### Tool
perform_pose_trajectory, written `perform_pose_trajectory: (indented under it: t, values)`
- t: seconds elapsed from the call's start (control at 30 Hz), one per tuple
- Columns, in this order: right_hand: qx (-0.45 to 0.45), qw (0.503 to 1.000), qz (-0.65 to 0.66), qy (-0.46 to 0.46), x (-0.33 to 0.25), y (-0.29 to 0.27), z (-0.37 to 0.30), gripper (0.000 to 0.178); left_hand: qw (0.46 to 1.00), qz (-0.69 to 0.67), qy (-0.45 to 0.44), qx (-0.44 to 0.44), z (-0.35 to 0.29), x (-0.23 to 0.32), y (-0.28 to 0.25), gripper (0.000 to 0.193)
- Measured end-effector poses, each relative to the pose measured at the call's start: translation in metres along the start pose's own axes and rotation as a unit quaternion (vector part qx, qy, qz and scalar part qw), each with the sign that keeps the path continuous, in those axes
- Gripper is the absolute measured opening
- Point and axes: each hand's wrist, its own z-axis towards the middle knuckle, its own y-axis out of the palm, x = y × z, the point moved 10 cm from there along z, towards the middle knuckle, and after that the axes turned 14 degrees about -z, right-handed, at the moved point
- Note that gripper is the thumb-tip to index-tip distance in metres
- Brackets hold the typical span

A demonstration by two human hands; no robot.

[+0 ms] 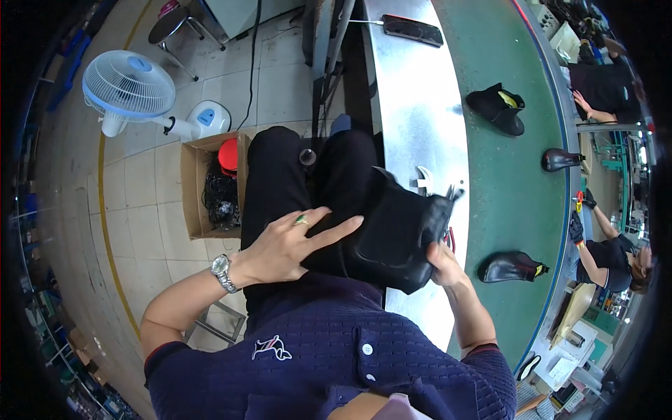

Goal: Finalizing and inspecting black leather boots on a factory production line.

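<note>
A black ankle-boot upper (393, 227) is held over my lap, at the near edge of the metal bench. My right hand (448, 266) grips its right end, with the thumb on top and the other fingers mostly hidden behind it. My left hand (290, 241) has its fingers spread, two of them stretched out toward the boot upper's left side. Whether the fingertips press on it I cannot tell. Just beyond the boot upper, a white hook-shaped tool (423, 180) lies on the bench, and a red-handled tool (451, 239) shows partly behind my right hand.
Black boots (498, 108) (513, 267) (562, 159) stand along the green conveyor belt (483, 189) right of the metal bench (420, 91). A phone (413, 30) lies at the far end. An open cardboard box (192, 192) and a fan (129, 84) are left. Co-workers (609, 262) sit across.
</note>
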Motion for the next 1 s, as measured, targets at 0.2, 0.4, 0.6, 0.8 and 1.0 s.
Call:
perform_pose_trajectory:
  t: [0.2, 0.4, 0.6, 0.8, 1.0]
  values:
    - [0.153, 0.974, -0.135, -0.100, -0.041, -0.021, 0.040, 0.065, 0.863, -0.454, -0.176, 0.134, -0.069, -0.062, 0.004, 0.102]
    - [0.389, 0.653, -0.649, -0.011, 0.019, -0.084, 0.025, 0.067, 0.674, -0.642, -0.266, 0.250, -0.097, -0.101, 0.014, 0.105]
    - [0.375, 0.673, -0.638, 0.006, 0.028, -0.096, 0.031, 0.056, 0.657, -0.659, -0.252, 0.266, -0.069, -0.100, 0.002, 0.097]
    - [0.260, 0.965, 0.027, -0.021, -0.001, -0.081, 0.045, 0.044, 0.616, -0.690, -0.251, 0.286, -0.067, -0.109, 0.018, 0.091]
    - [-0.112, 0.842, 0.431, -0.305, -0.118, 0.029, 0.065, 0.046, 0.590, -0.739, -0.202, 0.257, -0.078, -0.102, 0.051, 0.083]
